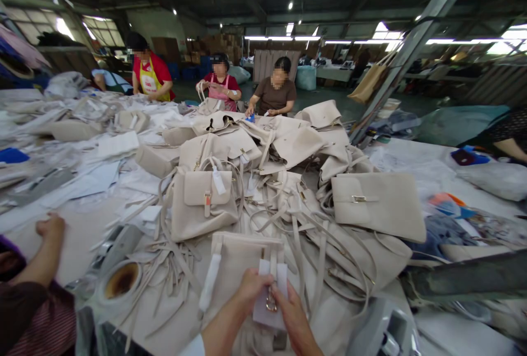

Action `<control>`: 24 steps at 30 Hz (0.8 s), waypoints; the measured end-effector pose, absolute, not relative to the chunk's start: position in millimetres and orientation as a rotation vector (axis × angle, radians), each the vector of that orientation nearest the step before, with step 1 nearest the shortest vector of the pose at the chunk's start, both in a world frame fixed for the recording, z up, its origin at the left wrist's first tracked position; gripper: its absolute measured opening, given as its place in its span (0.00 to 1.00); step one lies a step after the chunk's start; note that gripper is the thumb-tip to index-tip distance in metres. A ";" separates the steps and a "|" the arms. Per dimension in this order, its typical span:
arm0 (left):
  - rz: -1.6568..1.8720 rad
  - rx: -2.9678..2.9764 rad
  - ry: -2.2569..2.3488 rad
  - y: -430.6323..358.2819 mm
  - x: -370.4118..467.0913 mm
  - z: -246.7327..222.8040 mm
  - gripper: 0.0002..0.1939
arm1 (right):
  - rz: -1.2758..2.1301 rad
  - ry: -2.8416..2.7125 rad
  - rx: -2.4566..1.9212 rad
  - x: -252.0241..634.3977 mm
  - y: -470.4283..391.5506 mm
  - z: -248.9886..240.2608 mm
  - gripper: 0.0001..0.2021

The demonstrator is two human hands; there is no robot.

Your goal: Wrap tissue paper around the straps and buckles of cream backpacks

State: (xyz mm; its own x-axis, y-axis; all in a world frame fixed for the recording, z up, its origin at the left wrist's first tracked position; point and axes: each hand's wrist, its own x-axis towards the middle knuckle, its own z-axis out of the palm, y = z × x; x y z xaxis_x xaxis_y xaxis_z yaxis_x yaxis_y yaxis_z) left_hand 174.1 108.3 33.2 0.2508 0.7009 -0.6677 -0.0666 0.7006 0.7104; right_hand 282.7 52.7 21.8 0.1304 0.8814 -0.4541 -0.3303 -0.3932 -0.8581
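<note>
So both forearms come in from the bottom edge and angle toward each other, with the left hand [250, 290] and right hand [293, 312] almost meeting. Left fingers are pinched narrow on a beige strap [273, 261], right where it meets a gold-tone clasp [271, 302]. Right fingers are narrow too, gripping the edge of a white sheet [261, 313], thumb up beside the clasp. So the clasp sits just below the left fingertips, between the two hands, with the sheet behind it.

Under all that is a flat beige bag [236, 265] with a white-wrapped strap [211, 282] down its left side. Off to the left there's a round pot [122, 280] with brown stuff in it, plus a tangle of loose straps [175, 268] on the surface [154, 326].

A bit further back, a flap-front backpack [203, 202] leans upright on the left and a boxier bag [379, 202] tilts on the right. Behind those is a big heap of beige bags [298, 142], then three people along the far side.
</note>
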 end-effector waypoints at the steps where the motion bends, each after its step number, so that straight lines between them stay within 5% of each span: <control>1: 0.587 0.608 1.231 109.6 173.9 31.4 0.06 | 1.522 -0.548 -1.335 284.0 52.3 26.6 0.27; 8: 0.580 0.465 1.254 114.8 174.5 28.4 0.07 | 1.860 -0.137 -1.101 296.1 51.7 31.4 0.30; 24: 0.596 0.574 1.308 121.2 181.1 34.3 0.14 | 1.161 -0.652 -1.746 267.3 75.1 7.6 0.28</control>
State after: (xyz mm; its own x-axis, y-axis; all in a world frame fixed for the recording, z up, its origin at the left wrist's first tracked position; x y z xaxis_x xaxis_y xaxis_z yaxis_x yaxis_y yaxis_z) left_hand 181.1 121.2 34.3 0.1576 0.6911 -0.7054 -0.0786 0.7208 0.6886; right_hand 267.3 75.1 7.6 0.4176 0.8028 -0.4256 -0.0545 -0.4454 -0.8937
